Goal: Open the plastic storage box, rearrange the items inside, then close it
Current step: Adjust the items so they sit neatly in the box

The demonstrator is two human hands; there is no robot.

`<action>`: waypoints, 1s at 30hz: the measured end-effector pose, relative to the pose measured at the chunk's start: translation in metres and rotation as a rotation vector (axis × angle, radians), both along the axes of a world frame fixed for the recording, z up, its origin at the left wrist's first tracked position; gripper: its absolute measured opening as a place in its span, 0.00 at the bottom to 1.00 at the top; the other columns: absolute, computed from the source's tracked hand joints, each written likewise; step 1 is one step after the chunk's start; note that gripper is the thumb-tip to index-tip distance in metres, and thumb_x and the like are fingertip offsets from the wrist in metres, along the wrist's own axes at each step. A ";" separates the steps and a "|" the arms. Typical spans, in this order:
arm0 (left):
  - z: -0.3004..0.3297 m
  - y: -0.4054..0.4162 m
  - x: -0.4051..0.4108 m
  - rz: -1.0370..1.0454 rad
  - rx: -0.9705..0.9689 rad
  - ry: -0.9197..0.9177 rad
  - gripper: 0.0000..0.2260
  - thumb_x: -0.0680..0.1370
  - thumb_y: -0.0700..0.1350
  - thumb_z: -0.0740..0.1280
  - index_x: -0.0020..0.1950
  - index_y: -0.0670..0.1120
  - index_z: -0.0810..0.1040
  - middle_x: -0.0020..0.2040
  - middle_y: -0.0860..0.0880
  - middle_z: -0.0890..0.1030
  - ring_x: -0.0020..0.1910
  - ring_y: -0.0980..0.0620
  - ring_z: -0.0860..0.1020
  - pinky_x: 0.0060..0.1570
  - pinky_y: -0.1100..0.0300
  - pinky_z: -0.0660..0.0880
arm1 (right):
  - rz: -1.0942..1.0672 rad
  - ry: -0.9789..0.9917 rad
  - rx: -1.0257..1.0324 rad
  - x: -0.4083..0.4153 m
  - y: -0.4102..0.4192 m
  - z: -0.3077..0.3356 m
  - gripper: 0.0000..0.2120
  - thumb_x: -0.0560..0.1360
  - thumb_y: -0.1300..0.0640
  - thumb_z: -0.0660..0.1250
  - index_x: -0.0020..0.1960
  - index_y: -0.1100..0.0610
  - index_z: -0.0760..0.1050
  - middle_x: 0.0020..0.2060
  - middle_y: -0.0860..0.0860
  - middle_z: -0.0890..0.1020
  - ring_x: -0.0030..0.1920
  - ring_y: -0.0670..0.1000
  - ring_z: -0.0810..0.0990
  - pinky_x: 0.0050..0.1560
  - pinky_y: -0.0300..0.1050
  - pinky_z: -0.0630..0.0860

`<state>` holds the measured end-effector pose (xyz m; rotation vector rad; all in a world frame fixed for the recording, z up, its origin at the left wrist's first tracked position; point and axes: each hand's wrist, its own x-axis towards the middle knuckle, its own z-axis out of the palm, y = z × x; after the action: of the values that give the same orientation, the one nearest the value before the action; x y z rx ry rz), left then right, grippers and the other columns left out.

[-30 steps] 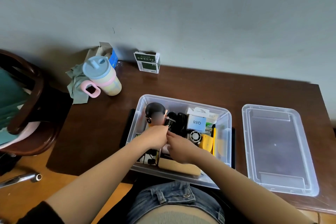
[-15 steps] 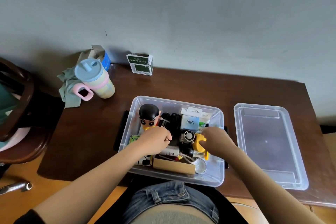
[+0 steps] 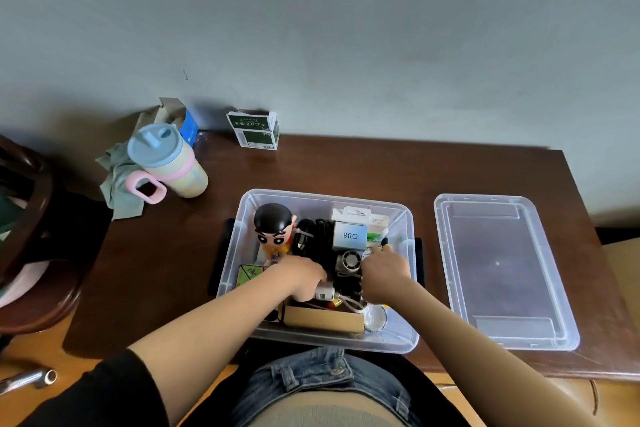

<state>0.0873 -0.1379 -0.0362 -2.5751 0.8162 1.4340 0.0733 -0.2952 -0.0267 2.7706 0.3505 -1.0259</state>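
Note:
The clear plastic storage box (image 3: 231, 253) stands open on the table's near edge, and its lid (image 3: 498, 270) lies flat to the right. Inside are a cartoon figurine (image 3: 273, 229), black cables (image 3: 311, 239), a blue Q88 box (image 3: 349, 236), a small fan (image 3: 349, 262) and a cardboard box (image 3: 322, 320). My left hand (image 3: 301, 279) is in the box's middle, fingers curled on a white adapter (image 3: 323, 293). My right hand (image 3: 384, 274) curls down over a yellow item (image 3: 386, 247), of which only the tip shows.
A pastel tumbler (image 3: 166, 163) and a grey-green cloth (image 3: 117, 191) sit at the table's back left, beside a blue carton (image 3: 188, 126) and a green-white carton (image 3: 254, 130) against the wall. A dark wooden chair (image 3: 34, 253) stands left of the table (image 3: 156, 270).
My right hand left the spot beside my left hand and moved right onto the yellow item. My left hand stayed low in the box's middle.

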 end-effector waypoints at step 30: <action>0.031 0.025 -0.003 0.705 -0.751 0.308 0.22 0.76 0.38 0.66 0.65 0.57 0.67 0.62 0.53 0.74 0.62 0.55 0.74 0.66 0.57 0.70 | -0.211 0.096 0.556 0.001 -0.014 0.046 0.19 0.74 0.41 0.65 0.51 0.57 0.76 0.43 0.52 0.82 0.43 0.52 0.79 0.45 0.47 0.75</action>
<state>0.0838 -0.1132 -0.0048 -3.5054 0.5563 2.0551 0.0748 -0.3090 0.0194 3.3152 0.4164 -1.2766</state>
